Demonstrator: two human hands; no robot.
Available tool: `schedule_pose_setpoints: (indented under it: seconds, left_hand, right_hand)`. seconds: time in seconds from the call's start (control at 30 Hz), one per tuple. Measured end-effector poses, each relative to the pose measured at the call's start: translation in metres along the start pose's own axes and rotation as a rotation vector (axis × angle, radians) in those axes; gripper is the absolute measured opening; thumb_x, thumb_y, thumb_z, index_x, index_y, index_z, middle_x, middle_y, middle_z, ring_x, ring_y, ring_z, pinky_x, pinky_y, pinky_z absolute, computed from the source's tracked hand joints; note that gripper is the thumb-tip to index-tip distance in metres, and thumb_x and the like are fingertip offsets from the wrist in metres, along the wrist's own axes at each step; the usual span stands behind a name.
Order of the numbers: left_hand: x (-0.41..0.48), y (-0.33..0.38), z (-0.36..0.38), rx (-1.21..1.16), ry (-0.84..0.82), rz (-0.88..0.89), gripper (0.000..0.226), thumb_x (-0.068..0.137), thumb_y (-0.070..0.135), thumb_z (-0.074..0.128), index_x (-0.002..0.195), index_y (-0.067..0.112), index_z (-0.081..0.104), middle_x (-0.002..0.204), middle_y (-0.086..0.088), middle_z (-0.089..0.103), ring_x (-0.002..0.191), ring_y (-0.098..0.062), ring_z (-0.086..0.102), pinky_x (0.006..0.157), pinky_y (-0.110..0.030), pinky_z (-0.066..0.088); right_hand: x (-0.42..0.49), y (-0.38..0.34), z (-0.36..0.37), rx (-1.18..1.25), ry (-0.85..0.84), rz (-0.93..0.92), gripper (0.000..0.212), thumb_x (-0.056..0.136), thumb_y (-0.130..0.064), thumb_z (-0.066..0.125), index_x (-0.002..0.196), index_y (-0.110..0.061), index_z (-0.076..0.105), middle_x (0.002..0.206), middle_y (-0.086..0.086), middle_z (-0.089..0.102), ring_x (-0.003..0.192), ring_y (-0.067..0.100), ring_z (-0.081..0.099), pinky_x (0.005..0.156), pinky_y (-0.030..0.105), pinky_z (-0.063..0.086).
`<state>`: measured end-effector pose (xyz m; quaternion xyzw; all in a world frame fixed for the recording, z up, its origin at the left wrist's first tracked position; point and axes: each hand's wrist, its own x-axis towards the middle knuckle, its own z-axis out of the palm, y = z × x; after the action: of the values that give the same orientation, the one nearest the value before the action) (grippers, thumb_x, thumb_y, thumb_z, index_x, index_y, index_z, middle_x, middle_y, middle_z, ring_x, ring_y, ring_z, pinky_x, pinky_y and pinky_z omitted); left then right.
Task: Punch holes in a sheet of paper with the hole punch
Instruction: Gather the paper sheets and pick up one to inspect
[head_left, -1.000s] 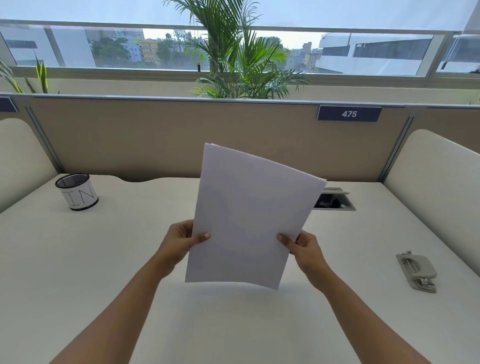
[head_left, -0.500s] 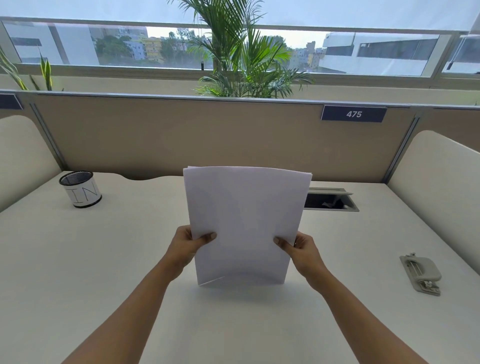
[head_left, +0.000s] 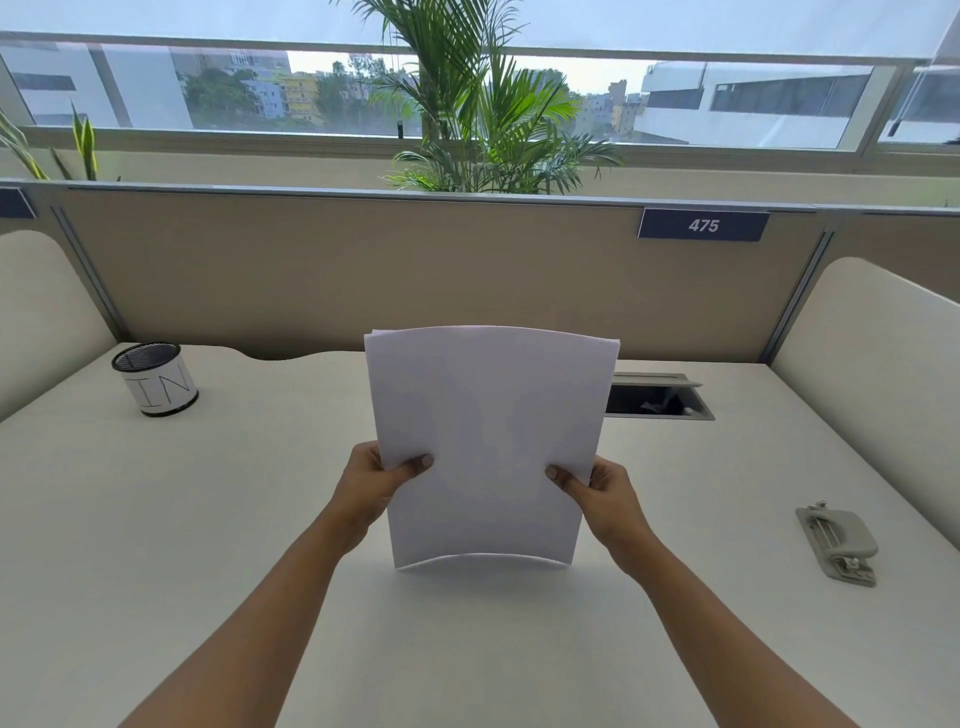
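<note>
The paper (head_left: 488, 441) (bowed, upright) is gripped at its side edges by the left hand (head_left: 371, 486) and right hand (head_left: 605, 493), the hole punch (head_left: 839, 543) left untouched at three o'clock.

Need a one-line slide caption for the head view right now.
Both hands, left hand and right hand, hold the paper upright on the desk; hole punch lies untouched at right.

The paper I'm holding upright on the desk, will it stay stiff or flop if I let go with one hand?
Probably flop: the paper already bows between the left hand and right hand. It looks thin and light, so a one-sided grip would likely let the free side droop.
</note>
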<state>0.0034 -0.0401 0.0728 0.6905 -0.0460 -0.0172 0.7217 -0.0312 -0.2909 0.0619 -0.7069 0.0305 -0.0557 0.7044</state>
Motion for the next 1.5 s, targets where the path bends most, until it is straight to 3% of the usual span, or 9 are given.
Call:
schedule_pose_setpoints:
  seconds: [0.17, 0.33, 0.57, 0.7, 0.83, 0.97, 1.17, 1.3, 1.5]
  left_hand:
    - [-0.001, -0.001, 0.001, -0.012, -0.012, -0.011, 0.014, 0.075, 0.008, 0.074, 0.085, 0.017, 0.071, 0.079, 0.008, 0.076, 0.072, -0.009, 0.071, 0.058, -0.017, 0.055]
    - [-0.003, -0.005, 0.004, -0.027, -0.002, -0.027, 0.006, 0.081, 0.017, 0.069, 0.077, 0.015, 0.073, 0.076, 0.004, 0.075, 0.07, -0.012, 0.07, 0.063, -0.023, 0.057]
    - [-0.003, -0.005, -0.002, -0.351, 0.139, -0.022, 0.015, 0.085, 0.006, 0.06, 0.098, 0.009, 0.066, 0.084, 0.004, 0.076, 0.076, -0.014, 0.072, 0.063, -0.025, 0.058]
    - [-0.006, -0.007, 0.002, -0.488, 0.162, -0.005, 0.017, 0.088, 0.004, 0.055, 0.098, 0.013, 0.066, 0.087, 0.006, 0.076, 0.079, -0.011, 0.072, 0.065, -0.024, 0.058]
    - [-0.009, -0.011, 0.016, -0.626, 0.195, 0.002, 0.018, 0.089, 0.003, 0.053, 0.098, 0.014, 0.065, 0.089, 0.007, 0.076, 0.081, -0.01, 0.072, 0.065, -0.024, 0.058]
    - [-0.011, -0.012, 0.031, -0.694, 0.224, -0.03, 0.018, 0.089, 0.002, 0.054, 0.098, 0.014, 0.064, 0.087, 0.007, 0.076, 0.079, -0.009, 0.072, 0.064, -0.023, 0.058]
    - [-0.006, -0.005, 0.014, -0.646, 0.294, 0.022, 0.027, 0.085, -0.004, 0.056, 0.099, 0.019, 0.062, 0.086, 0.011, 0.075, 0.079, -0.007, 0.071, 0.064, -0.022, 0.058]
    - [0.0, -0.004, -0.011, -0.59, 0.347, 0.035, 0.03, 0.083, -0.006, 0.059, 0.098, 0.019, 0.061, 0.097, 0.003, 0.068, 0.088, -0.013, 0.066, 0.069, -0.024, 0.059]
    - [0.0, -0.011, -0.043, -0.16, 0.207, -0.03, 0.026, 0.074, -0.008, 0.067, 0.092, 0.012, 0.067, 0.072, 0.007, 0.075, 0.065, -0.008, 0.07, 0.055, -0.016, 0.054]
  right_hand:
    - [0.0, 0.002, -0.001, 0.014, -0.016, 0.013, 0.007, 0.082, -0.017, 0.069, 0.086, -0.023, 0.069, 0.083, -0.01, 0.074, 0.071, 0.005, 0.07, 0.058, 0.014, 0.054]
    - [0.0, 0.003, -0.004, 0.025, -0.025, 0.021, 0.01, 0.08, -0.016, 0.07, 0.086, -0.023, 0.07, 0.081, -0.012, 0.075, 0.072, 0.004, 0.071, 0.058, 0.012, 0.053]
    - [-0.006, 0.019, -0.023, 0.014, -0.061, 0.091, 0.015, 0.079, -0.017, 0.071, 0.094, -0.014, 0.072, 0.087, -0.002, 0.077, 0.081, 0.015, 0.071, 0.07, 0.02, 0.056]
    - [-0.008, 0.026, -0.021, 0.121, -0.031, 0.123, 0.012, 0.079, -0.016, 0.07, 0.091, -0.015, 0.07, 0.09, 0.005, 0.074, 0.083, 0.019, 0.069, 0.073, 0.022, 0.058]
    - [-0.009, 0.027, -0.007, 0.309, -0.04, 0.129, 0.019, 0.078, -0.014, 0.067, 0.097, -0.012, 0.068, 0.092, 0.003, 0.076, 0.087, 0.018, 0.072, 0.071, 0.022, 0.058]
    - [-0.01, 0.026, 0.008, 0.35, -0.051, 0.094, 0.02, 0.08, -0.01, 0.066, 0.099, -0.015, 0.067, 0.094, 0.0, 0.076, 0.087, 0.016, 0.071, 0.073, 0.026, 0.058]
    - [-0.005, 0.019, -0.005, 0.301, 0.01, 0.038, 0.014, 0.082, -0.004, 0.063, 0.092, -0.014, 0.067, 0.086, -0.003, 0.076, 0.08, 0.013, 0.071, 0.068, 0.024, 0.058]
    - [-0.001, 0.016, -0.026, 0.229, 0.057, 0.031, 0.012, 0.082, -0.004, 0.064, 0.086, -0.015, 0.068, 0.081, -0.006, 0.076, 0.077, 0.013, 0.07, 0.069, 0.025, 0.057]
    - [0.004, 0.018, -0.046, 0.125, 0.108, 0.023, 0.01, 0.082, -0.005, 0.065, 0.082, -0.014, 0.069, 0.077, -0.005, 0.075, 0.076, 0.018, 0.066, 0.077, 0.031, 0.054]
